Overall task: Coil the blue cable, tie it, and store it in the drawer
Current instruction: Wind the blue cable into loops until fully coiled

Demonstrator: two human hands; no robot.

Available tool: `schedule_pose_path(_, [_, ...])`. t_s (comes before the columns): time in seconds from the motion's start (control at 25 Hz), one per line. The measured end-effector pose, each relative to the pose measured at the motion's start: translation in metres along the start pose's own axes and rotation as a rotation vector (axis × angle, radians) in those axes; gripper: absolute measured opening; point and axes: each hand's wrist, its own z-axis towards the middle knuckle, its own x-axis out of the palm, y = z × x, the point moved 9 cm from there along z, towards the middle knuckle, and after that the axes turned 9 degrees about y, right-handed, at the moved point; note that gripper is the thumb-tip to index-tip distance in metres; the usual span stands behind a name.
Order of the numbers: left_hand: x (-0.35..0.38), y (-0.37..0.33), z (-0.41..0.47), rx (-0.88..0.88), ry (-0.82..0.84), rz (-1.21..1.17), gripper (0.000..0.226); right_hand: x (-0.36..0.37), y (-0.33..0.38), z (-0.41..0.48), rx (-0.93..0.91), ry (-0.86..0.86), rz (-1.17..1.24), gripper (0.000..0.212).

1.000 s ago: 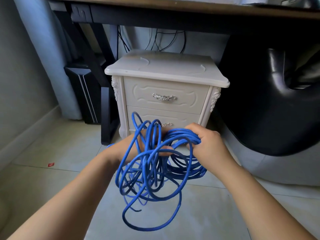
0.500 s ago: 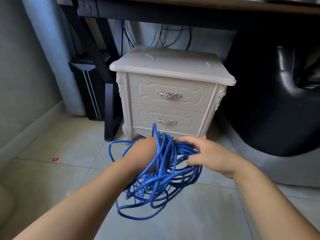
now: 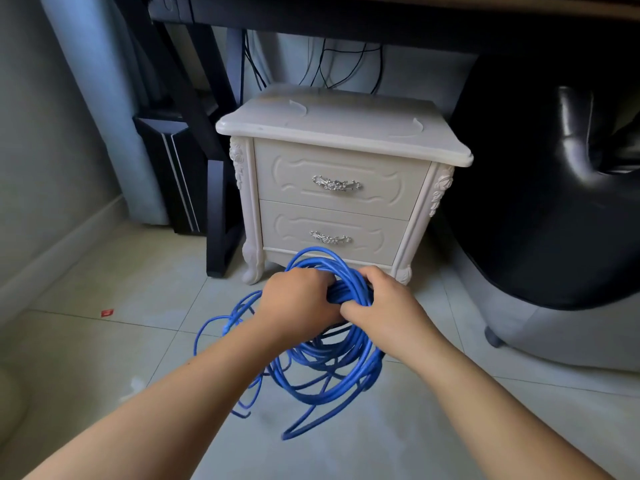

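Left grip [image 3: 298,299]: fingers curling round the bunched cable [image 3: 332,370], holding it.
Right grip [image 3: 384,308]: touching the left one from 3 o'clock, clutching the same bundle.
Cable: loose loops hanging toward 6 o'clock, strands trailing to 8 o'clock over the floor [image 3: 104,358].
Cabinet [image 3: 343,133]: standing at 12 o'clock, top drawer [image 3: 294,174] and bottom drawer [image 3: 294,226] sitting closed.
Desk [image 3: 346,15]: overhanging beyond.

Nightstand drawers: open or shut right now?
Both shut. The top drawer and bottom drawer sit flush in the white nightstand front, no gap or interior showing.
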Motion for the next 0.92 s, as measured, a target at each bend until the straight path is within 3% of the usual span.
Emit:
schedule_pose_path(0.16, [-0.005,0.0,-0.005,0.061,-0.04,-0.12,0.031,-0.018,-0.019,0.01,0.031,-0.086,0.056,0.023])
schedule_pose_path(0.32, [-0.051,0.049,-0.015,0.159,-0.22,-0.864,0.009,-0.045,-0.1,0.026,0.275,-0.054,0.34,0.023])
schedule_pose_path(0.36, [-0.056,0.061,-0.016,0.17,-0.24,-1.003,0.015,-0.047,-0.118,0.027,0.344,-0.044,0.346,0.028])
schedule_pose_path(0.44, [-0.054,0.066,-0.015,0.21,-0.195,-1.041,0.028,-0.036,-0.132,0.029,0.42,0.049,0.23,0.031])
schedule_pose_path(0.52, [-0.046,0.055,-0.014,0.253,-0.118,-0.991,0.033,-0.021,-0.118,0.029,0.429,0.159,-0.054,0.039])
schedule_pose_path(0.56, [-0.042,0.048,-0.013,0.271,-0.077,-1.012,0.035,-0.026,-0.103,0.03,0.381,0.098,-0.18,0.049])
schedule_pose_path(0.6, [-0.04,0.044,-0.013,0.291,-0.039,-1.04,0.036,-0.034,-0.075,0.029,0.252,-0.026,-0.152,0.054])
schedule_pose_path(0.68, [-0.041,0.036,-0.011,0.331,0.015,-1.09,0.034,-0.045,-0.028,0.021,-0.047,-0.152,0.452,0.048])
schedule_pose_path(0.76, [-0.042,0.033,-0.011,0.34,0.031,-1.111,0.029,-0.032,0.007,0.015,-0.2,0.111,0.984,0.061])
schedule_pose_path(0.84, [-0.04,0.034,-0.011,0.305,0.025,-1.1,0.027,-0.024,0.021,0.007,-0.208,0.274,1.117,0.077])
schedule_pose_path(0.92, [-0.036,0.037,-0.012,0.285,0.036,-1.08,0.023,-0.023,0.018,0.005,-0.18,0.258,1.135,0.07])
